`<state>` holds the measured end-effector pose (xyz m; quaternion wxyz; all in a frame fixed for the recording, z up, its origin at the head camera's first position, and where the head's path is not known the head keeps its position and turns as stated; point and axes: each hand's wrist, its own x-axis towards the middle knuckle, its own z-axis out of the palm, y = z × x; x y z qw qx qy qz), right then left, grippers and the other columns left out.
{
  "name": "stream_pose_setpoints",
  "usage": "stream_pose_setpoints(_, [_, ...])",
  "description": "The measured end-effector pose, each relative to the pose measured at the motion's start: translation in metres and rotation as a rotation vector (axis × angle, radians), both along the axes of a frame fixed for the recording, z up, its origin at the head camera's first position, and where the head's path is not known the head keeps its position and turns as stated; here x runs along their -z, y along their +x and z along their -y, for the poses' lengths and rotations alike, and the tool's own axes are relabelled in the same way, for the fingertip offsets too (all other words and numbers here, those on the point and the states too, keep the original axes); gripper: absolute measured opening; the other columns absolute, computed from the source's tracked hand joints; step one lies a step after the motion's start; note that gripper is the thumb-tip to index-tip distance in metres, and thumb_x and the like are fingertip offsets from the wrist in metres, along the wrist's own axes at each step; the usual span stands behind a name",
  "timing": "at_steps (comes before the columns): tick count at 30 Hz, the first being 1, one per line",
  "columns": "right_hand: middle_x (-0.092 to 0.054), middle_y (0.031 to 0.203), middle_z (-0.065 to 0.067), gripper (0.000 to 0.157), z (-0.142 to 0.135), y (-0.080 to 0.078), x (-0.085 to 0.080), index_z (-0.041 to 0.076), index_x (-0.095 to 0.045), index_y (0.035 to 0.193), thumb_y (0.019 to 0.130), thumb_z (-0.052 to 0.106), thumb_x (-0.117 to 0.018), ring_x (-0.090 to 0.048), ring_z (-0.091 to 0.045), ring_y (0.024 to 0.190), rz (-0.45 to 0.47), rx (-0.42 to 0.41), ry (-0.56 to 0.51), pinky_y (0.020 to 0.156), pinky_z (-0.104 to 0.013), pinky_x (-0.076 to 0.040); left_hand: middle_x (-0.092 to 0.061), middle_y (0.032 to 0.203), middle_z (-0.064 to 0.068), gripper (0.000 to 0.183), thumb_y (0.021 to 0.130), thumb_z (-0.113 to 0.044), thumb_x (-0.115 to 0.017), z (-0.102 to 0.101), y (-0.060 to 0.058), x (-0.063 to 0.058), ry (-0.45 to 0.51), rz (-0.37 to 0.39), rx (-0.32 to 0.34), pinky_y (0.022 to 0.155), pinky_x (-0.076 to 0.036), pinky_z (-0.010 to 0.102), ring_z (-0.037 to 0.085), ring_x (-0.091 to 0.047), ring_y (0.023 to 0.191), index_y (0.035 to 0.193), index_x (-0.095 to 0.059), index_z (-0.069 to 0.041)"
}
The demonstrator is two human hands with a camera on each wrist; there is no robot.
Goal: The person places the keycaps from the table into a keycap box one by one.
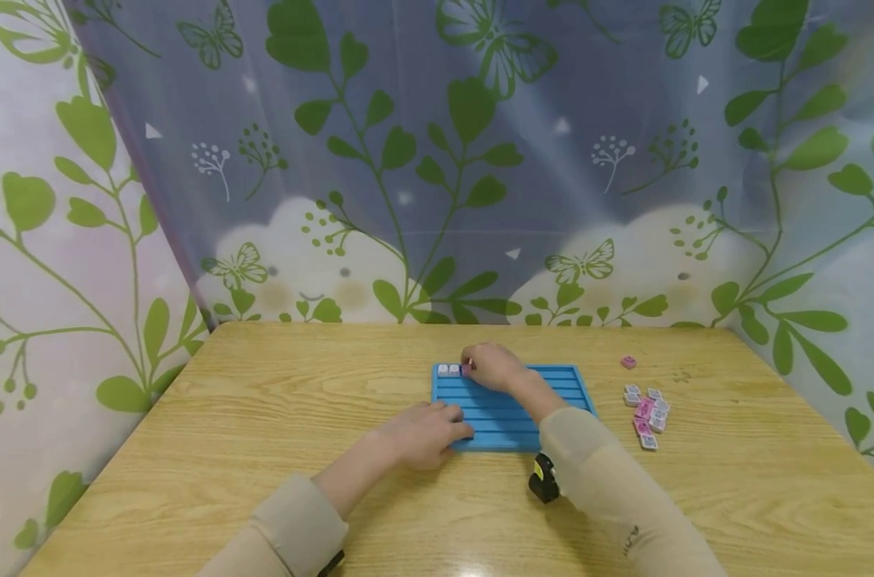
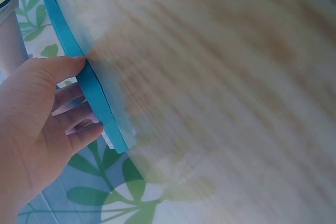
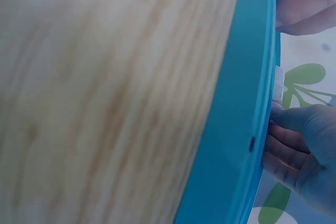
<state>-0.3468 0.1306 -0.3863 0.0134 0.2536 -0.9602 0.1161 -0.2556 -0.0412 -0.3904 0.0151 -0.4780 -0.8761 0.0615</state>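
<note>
Wood-grained table (image 1: 300,377) under ridged tray (image 1: 500,410)

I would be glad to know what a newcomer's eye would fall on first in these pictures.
Probably the bright blue tray on the wooden table, with the left hand at its near left corner and the right hand at a pink tile along its far edge. Next might come the loose pink and white tiles right of the tray, then the leafy cloth behind the table.

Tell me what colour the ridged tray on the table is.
The ridged tray is blue, best seen in the head view.
</note>
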Motion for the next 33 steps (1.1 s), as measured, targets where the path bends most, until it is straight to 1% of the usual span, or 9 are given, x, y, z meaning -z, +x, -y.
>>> stream_pose_setpoints(8, [-0.065, 0.096, -0.007, 0.015, 0.002, 0.0, 0.0, 0.006, -0.066, 0.102, 0.09, 0.011, -0.059, -0.06, -0.022, 0.086, 0.014, 0.019, 0.004, 0.077, -0.036, -0.048, -0.053, 0.111, 0.0, 0.034, 0.09, -0.023, -0.06, -0.001, 0.0, -0.001, -0.009, -0.012, 0.002, 0.084, -0.045, 0.029, 0.014, -0.05, 0.096, 0.124, -0.058, -0.02])
stream_pose_setpoints(13, [-0.065, 0.097, -0.008, 0.016, 0.002, 0.0, 0.0, 0.005, -0.065, 0.104, 0.091, 0.011, -0.059, -0.06, -0.022, 0.087, 0.015, 0.014, 0.001, 0.077, -0.036, -0.048, -0.053, 0.111, 0.0, 0.034, 0.091, -0.023, -0.06, -0.001, 0.0, -0.001, -0.011, -0.014, 0.0, 0.085, -0.045, 0.029, 0.015, -0.05, 0.097, 0.124, -0.058, -0.02])
stream_pose_setpoints(18, [-0.064, 0.105, -0.012, 0.025, 0.001, 0.001, -0.001, 0.002, -0.062, 0.113, 0.09, 0.012, -0.06, -0.061, -0.024, 0.092, 0.031, 0.018, 0.009, 0.08, -0.038, -0.048, -0.053, 0.112, 0.001, 0.034, 0.091, -0.023, -0.06, -0.001, 0.0, -0.001, -0.01, 0.0, -0.007, 0.086, -0.045, 0.03, 0.015, -0.05, 0.098, 0.124, -0.058, -0.02])
stream_pose_setpoints(22, [-0.064, 0.106, -0.012, 0.032, -0.003, 0.004, -0.005, 0.002, -0.058, 0.118, 0.089, 0.015, -0.062, -0.061, -0.024, 0.093, 0.045, 0.027, 0.042, 0.08, -0.038, -0.048, -0.053, 0.112, 0.001, 0.034, 0.09, -0.022, -0.06, -0.001, 0.0, 0.0, -0.004, -0.003, -0.008, 0.085, -0.045, 0.03, 0.016, -0.05, 0.099, 0.124, -0.058, -0.02])
stream_pose_setpoints(28, [-0.064, 0.098, -0.01, 0.035, -0.013, 0.007, -0.01, 0.002, -0.058, 0.119, 0.088, 0.017, -0.063, -0.06, -0.022, 0.086, 0.038, 0.028, 0.067, 0.075, -0.037, -0.049, -0.053, 0.11, 0.0, 0.034, 0.09, -0.022, -0.061, -0.001, 0.0, -0.001, -0.006, -0.005, -0.01, 0.084, -0.045, 0.031, 0.015, -0.05, 0.097, 0.123, -0.058, -0.02])
stream_pose_setpoints(33, [-0.064, 0.102, -0.01, 0.036, -0.025, 0.01, -0.014, 0.002, -0.059, 0.118, 0.09, 0.024, -0.061, -0.06, -0.023, 0.09, 0.035, 0.024, 0.064, 0.076, -0.037, -0.048, -0.053, 0.11, 0.0, 0.033, 0.09, -0.022, -0.061, -0.002, 0.001, -0.002, -0.004, 0.001, -0.01, 0.084, -0.045, 0.031, 0.016, -0.051, 0.097, 0.123, -0.058, -0.02])
